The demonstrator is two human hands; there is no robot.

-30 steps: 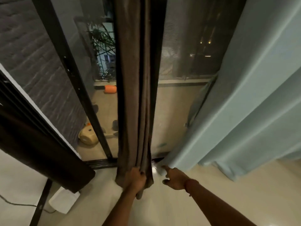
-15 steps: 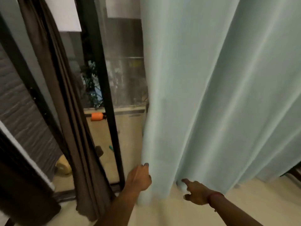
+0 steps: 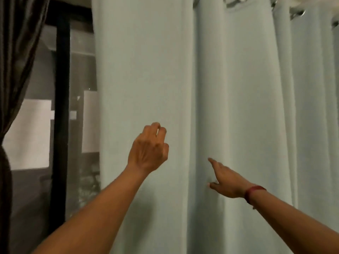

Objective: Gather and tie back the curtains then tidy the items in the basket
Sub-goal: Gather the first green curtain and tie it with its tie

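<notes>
A pale blue curtain (image 3: pixel 229 88) hangs in broad folds from metal rings (image 3: pixel 233 2) and fills most of the view. My left hand (image 3: pixel 149 149) is raised in front of its left panel, fingers loosely curled, with no cloth in them. Further right and lower, my right hand (image 3: pixel 225 178) reaches forward with fingers straight, its fingertips at a fold of the blue curtain; a red band sits on that wrist. A dark brown curtain (image 3: pixel 16 52) hangs gathered at the far left. The basket is out of view.
A black door frame post (image 3: pixel 61 116) stands between the brown and blue curtains, with glass (image 3: pixel 82 70) on both sides showing dim reflections. The floor is out of view.
The view has risen from the floor to the upper curtain. My left hand let go of the brown curtain, moved onto the blue curtain's edge, then rose in front of it. My right hand also rose.
</notes>
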